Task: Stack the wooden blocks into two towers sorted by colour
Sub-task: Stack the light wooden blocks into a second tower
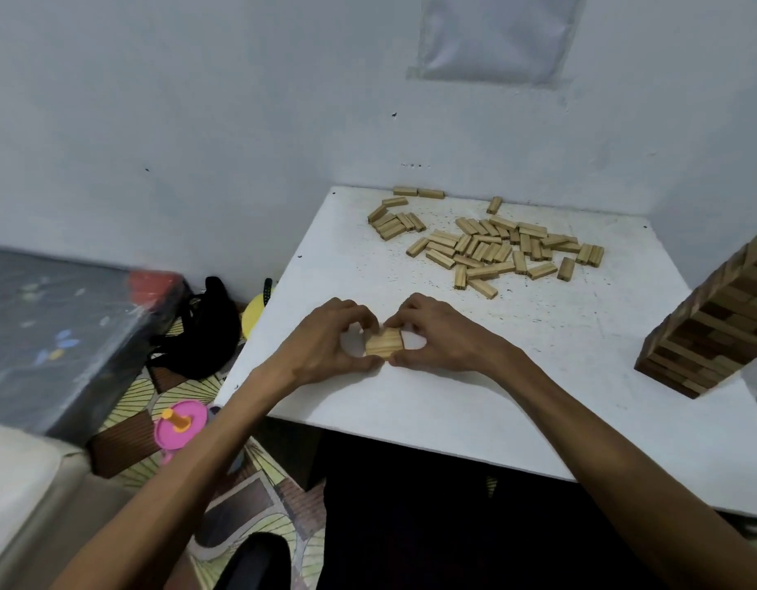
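Small flat group of light blocks (383, 343) on table (453, 410) near its front edge, directly between the hands. Grip: left hand (325, 338) pinches its left side, right hand (436, 334) its right side, fingers curled over the top. Loose pile (487, 244) well beyond, toward the far edge. Dark tower (717, 325) at far right.

On the table (538, 398), a group of blocks (383, 344) sits near the front edge between the left hand (325, 347) and right hand (436, 338), loose blocks (496, 244) lie scattered behind it near the wall, and a block tower (717, 325) stands at the right edge.
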A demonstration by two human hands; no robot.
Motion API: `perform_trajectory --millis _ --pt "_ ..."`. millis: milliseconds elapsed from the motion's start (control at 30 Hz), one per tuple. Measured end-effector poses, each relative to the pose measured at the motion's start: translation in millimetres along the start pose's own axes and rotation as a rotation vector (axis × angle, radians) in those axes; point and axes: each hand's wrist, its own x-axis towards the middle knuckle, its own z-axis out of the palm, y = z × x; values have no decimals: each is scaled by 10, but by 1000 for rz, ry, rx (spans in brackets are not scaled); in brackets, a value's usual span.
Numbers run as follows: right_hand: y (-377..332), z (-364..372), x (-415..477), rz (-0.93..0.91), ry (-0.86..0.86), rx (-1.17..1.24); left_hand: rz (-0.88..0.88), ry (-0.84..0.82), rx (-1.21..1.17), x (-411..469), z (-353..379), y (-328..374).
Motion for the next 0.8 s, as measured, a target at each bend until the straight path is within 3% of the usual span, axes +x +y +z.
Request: perform_trajectory --millis 367,600,800 --pt "-438 401 670 -239 90 54 -112 107 38 -479 -461 -547" --pt "-499 455 780 -304 136 53 -141 117 110 -549 -522 -648" --pt "-454 466 781 -328 174 97 -161 190 32 -625 -421 -737"
